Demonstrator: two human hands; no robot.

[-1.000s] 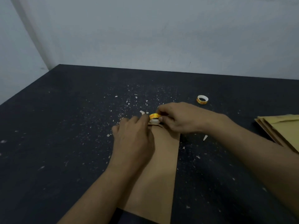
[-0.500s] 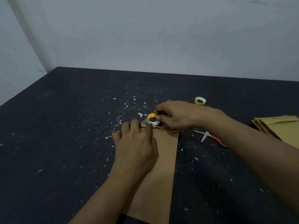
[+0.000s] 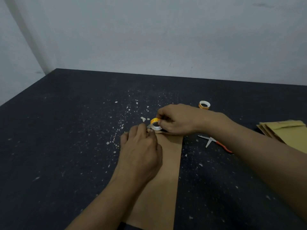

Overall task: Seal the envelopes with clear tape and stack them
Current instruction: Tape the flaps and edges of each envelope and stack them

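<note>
A long brown envelope (image 3: 167, 171) lies lengthwise on the dark table (image 3: 66, 130) in front of me. My left hand (image 3: 141, 150) rests on its upper left part, fingertips pressing down at the far edge, where a short strip of clear tape runs to the roll. My right hand (image 3: 177, 120) grips a small tape roll (image 3: 155, 124) with a yellow-orange core, held on edge just above the envelope's far end. The envelope's far edge is partly hidden under both hands.
A second tape roll (image 3: 204, 105) stands behind my right wrist. Scissors with orange handles (image 3: 214, 142) lie to the right of the envelope, partly under my forearm. A pile of tan envelopes (image 3: 285, 131) sits at the right edge. White specks litter the tabletop.
My right hand has lifted and tilted the tape roll slightly away from the envelope's edge. My right forearm shifted, uncovering the scissors. My left hand stays pressed on the envelope.
</note>
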